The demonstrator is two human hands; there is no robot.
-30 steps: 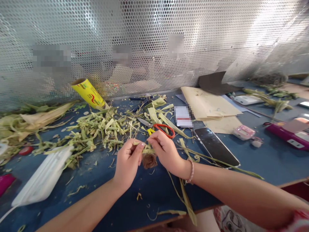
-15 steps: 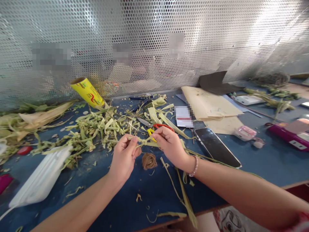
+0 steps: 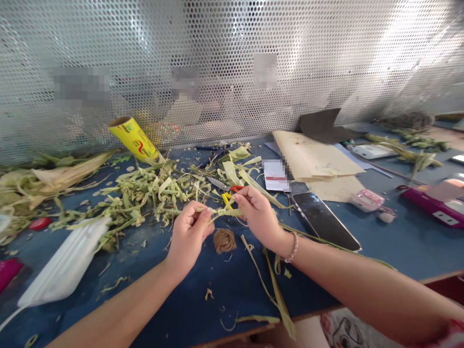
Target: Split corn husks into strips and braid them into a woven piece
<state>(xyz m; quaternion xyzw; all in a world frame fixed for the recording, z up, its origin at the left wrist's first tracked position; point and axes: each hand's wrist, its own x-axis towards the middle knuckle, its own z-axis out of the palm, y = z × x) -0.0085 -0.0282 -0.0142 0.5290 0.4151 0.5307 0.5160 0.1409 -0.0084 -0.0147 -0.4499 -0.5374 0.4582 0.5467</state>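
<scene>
Between my two hands a pale green strip of dried leaf [image 3: 225, 212] is stretched, with a small knot or fold near its middle. My left hand [image 3: 190, 232] pinches its left end between thumb and forefinger. The right end lies between the thumb and fingers of my right hand [image 3: 258, 212], which wears a beaded bracelet [image 3: 294, 246]. Just below the strip rests a coil of brown twine [image 3: 224, 240]. Scissors with red handles [image 3: 237, 188] lie behind my right hand, their blades pointing left. Something yellow [image 3: 226, 199] shows beside them, partly hidden.
A heap of curled leaf pieces [image 3: 145, 193] spreads to the left, near a yellow cardboard tube [image 3: 135, 140] and a white folded mask-like item [image 3: 65, 263]. On the right lie a phone [image 3: 326, 220], brown paper [image 3: 319, 154] and a pink case [image 3: 368, 199]. Perforated metal [image 3: 232, 29] stands behind.
My hands have shifted very slightly, the left one a little to the right. Both keep their pinch on the leaf strip, and the knot sits slightly further right.
</scene>
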